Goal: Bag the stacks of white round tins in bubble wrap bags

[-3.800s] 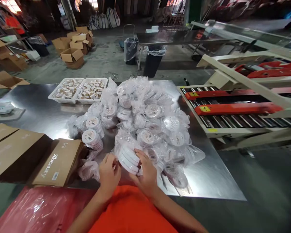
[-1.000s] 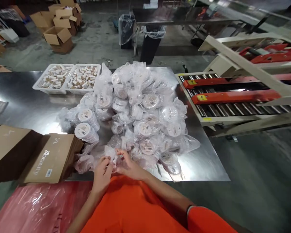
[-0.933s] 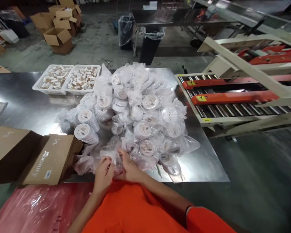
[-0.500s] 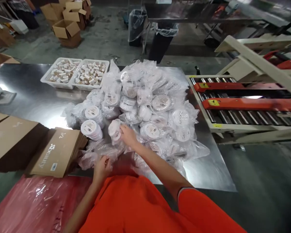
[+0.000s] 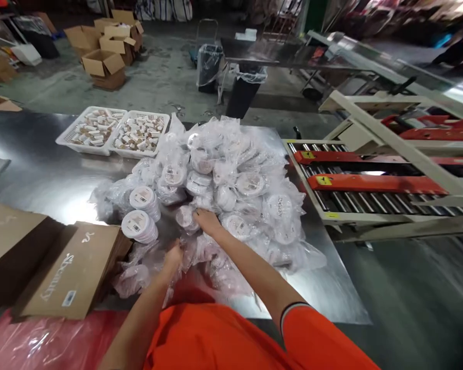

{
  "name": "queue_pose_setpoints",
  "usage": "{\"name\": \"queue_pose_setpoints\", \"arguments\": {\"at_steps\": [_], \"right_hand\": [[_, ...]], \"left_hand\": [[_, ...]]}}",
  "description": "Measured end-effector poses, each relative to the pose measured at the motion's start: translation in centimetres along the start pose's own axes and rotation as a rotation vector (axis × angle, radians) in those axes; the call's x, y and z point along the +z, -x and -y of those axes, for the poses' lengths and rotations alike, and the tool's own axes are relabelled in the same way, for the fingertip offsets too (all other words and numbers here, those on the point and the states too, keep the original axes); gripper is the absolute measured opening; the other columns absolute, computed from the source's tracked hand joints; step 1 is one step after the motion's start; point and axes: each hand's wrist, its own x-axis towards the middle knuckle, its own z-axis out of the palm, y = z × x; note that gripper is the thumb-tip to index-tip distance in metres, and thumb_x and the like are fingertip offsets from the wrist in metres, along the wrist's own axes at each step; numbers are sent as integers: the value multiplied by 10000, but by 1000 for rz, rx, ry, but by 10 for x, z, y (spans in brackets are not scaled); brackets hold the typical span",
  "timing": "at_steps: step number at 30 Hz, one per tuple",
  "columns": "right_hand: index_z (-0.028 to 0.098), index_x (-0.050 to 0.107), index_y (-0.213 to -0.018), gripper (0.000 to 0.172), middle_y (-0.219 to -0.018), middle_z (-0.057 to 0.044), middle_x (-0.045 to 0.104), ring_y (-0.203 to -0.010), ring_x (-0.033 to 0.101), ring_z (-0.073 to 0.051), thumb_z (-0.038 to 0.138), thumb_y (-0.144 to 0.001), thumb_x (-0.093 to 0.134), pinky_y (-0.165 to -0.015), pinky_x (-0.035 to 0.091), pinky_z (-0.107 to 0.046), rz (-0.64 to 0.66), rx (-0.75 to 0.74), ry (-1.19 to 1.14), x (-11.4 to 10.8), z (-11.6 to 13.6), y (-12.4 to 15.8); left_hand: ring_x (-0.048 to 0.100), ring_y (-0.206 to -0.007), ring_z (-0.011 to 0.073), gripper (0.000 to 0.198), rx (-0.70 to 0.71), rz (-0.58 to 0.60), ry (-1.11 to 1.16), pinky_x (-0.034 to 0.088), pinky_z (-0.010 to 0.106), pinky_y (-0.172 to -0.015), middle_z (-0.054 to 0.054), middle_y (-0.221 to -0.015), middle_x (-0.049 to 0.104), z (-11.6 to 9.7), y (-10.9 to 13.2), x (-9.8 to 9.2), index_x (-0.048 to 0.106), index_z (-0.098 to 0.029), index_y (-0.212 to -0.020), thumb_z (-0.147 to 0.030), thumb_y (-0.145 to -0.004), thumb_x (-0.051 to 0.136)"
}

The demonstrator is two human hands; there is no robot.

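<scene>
Head view: right arm [image 5: 247, 272] stretches forward over the steel counter [image 5: 42, 180], fingers of the right hand [image 5: 207, 221] extended, tips touching a bagged disc stack [image 5: 185, 218] on the near side of the bagged pile [image 5: 231, 169]; grip unclear. Left hand [image 5: 173, 257] sits low near the counter's front edge, fingers hidden in loose plastic film [image 5: 133, 280]; cannot tell if clenched.

In the middle, the plastic bags [image 5: 231, 174] are clear and hold white round boxes. At 6 o'clock the shirt [image 5: 216, 334] is bright orange. At 7 o'clock the cardboard box [image 5: 71, 272] is brown with white letters, and the plastic sheet [image 5: 50, 341] is pinkish red. At 3 o'clock the bars [image 5: 374, 182] are orange-red with yellow labels [image 5: 323, 180].
</scene>
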Motion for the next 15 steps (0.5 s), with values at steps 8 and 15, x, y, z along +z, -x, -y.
{"name": "queue_pose_setpoints", "arguments": {"at_steps": [8, 15], "right_hand": [[115, 614, -989, 236, -1058, -164, 624, -1039, 553, -255, 0, -829, 484, -873, 428, -379, -15, 48, 46, -8, 10, 12], [189, 559, -885, 162, -843, -24, 607, -779, 552, -154, 341, -905, 507, -701, 449, -261, -42, -98, -471, -5, 94, 105]], "left_hand": [[535, -728, 166, 137, 36, -204, -47, 439, 285, -672, 17, -723, 543, -4, 58, -78, 527, -183, -661, -210, -794, 516], [407, -596, 134, 230, 92, -401, -59, 340, 261, -580, -15, -633, 419, -27, 87, -84, 380, -216, -561, -187, -748, 512]]}}
